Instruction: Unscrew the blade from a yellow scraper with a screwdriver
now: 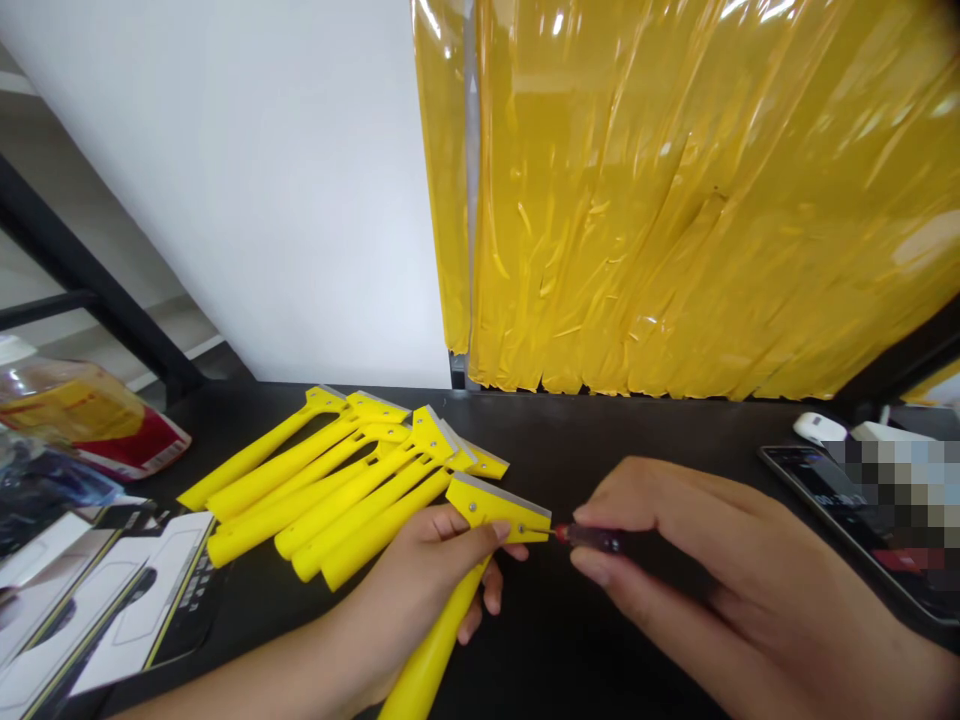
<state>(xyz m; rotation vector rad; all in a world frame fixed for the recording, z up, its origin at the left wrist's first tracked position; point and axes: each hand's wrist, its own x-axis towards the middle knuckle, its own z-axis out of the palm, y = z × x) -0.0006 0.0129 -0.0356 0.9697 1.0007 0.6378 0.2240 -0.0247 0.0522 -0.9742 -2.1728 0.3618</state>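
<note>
A yellow scraper [442,640] with a metal-edged head slants up from the bottom centre. My left hand [442,570] is closed around its neck, the thumb lying across the head near the screws. In my right hand [675,540], a small screwdriver [596,538] with a dark and red handle is pinched between thumb and fingers. Its thin shaft points left and reaches the right end of the scraper head, close to a screw. Several more yellow scrapers [322,490] lie in an overlapping pile left of my left hand.
The black table [637,430] carries a phone [847,520] and a small white case [819,428] at right. Printed cards [127,600] and a bottle [90,415] stand or lie at left. Behind are a white panel [262,180] and a yellow plastic sheet [675,200].
</note>
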